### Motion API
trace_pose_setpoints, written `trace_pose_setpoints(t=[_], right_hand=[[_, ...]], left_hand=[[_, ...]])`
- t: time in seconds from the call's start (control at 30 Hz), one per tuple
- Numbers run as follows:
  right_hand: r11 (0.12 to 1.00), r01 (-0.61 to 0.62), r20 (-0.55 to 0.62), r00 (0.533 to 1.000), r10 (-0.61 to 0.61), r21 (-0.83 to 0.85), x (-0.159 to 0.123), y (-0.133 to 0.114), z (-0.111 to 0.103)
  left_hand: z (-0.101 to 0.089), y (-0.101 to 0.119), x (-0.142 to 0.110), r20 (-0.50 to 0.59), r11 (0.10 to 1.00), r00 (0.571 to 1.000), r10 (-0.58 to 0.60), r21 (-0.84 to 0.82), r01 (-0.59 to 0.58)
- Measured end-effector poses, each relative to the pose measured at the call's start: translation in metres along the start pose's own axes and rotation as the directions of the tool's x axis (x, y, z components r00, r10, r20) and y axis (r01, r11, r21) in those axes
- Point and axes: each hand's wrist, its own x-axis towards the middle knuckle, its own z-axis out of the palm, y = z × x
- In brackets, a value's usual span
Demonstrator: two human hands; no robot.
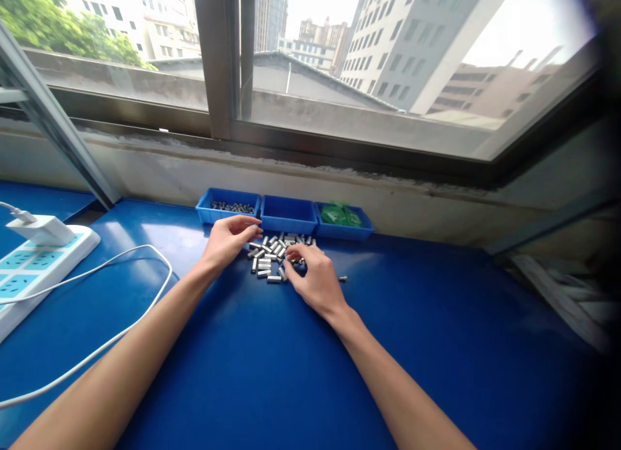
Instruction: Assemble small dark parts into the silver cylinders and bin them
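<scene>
Many short silvery metal hex standoffs point(264, 266) lie in a loose pile on the blue table. My left hand point(228, 240) hovers at the pile's left edge, in front of the left blue bin. Its thumb and fingertips are drawn close together, and whatever is between them is too small to make out. Over the right side of the pile, my right hand point(315, 275) has its fingers curved and its thumb apart from the index finger. It hides some pieces beneath it. One small metal screw point(343, 279) lies apart, just right of that hand.
Behind the pile stand three blue bins: the left bin point(206, 216) holds small dark metal parts, the middle bin point(288, 225) shows a bare floor, and the right bin point(342, 231) contains green plastic. A power strip point(90, 240) and white cable point(165, 262) are at left.
</scene>
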Motion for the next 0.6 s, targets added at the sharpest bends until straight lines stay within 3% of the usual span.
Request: trace_pose_setpoints(t=[0.17,0.4,0.6], right_hand=[[0.996,0.008,0.072,0.997,-0.001,-0.091,0.01,-0.004,0.006],[0.986,-0.132,0.151,0.978,0.146,-0.101,0.028,-0.008,0.009],[0.988,-0.143,0.11,0.983,0.149,-0.063,0.033,-0.013,0.003]], left_hand=[[0.006,-0.007,-0.009,0.082,0.986,0.995,0.058,0.149,-0.069],[0.004,-0.006,-0.012,0.051,0.984,0.997,0.06,0.163,-0.068],[0.003,-0.005,-0.012,0.045,0.984,0.997,0.069,0.161,-0.075]])
